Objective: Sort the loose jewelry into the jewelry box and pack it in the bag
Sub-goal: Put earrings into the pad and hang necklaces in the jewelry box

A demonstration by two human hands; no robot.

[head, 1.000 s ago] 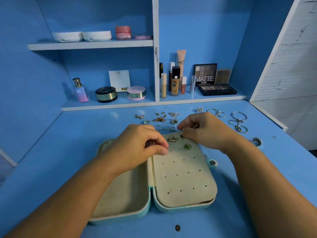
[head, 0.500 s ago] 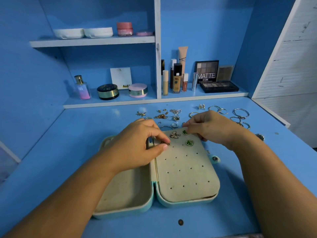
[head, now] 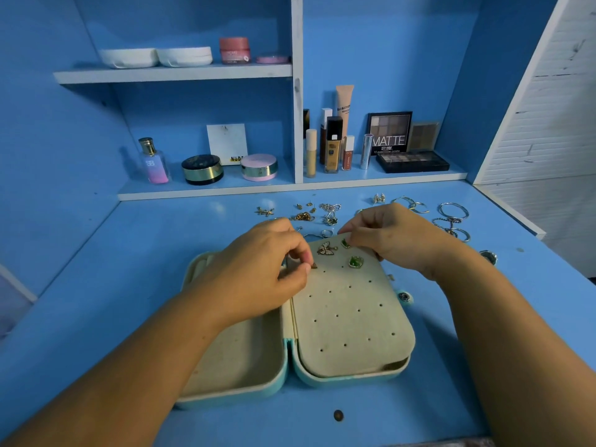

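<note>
Lying open on the blue desk [head: 129,269], the jewelry box [head: 290,324] shows two halves side by side: a hollow beige tray on the left and a beige panel [head: 351,317] full of small holes on the right. Near the far edge of this panel sit a butterfly earring [head: 326,249], a green square earring [head: 355,262] and a smaller green stud [head: 345,243]. The left hand [head: 258,275] rests over the middle hinge of the box, its thumb and fingers pinched together on a tiny gold piece [head: 313,266] at the panel's upper left holes. The right hand [head: 396,240] is at the far right corner of the panel, fingers curled and pinched beside the small green stud; I cannot tell if it grips the stud or only touches it. Behind the box, loose jewelry [head: 329,214] is scattered on the desk, with silver bangles [head: 451,217] further to the right. A snap tab [head: 403,297] sticks out from the right side of the box. Beyond all this, the shelf [head: 290,188] carries cosmetics.
</note>
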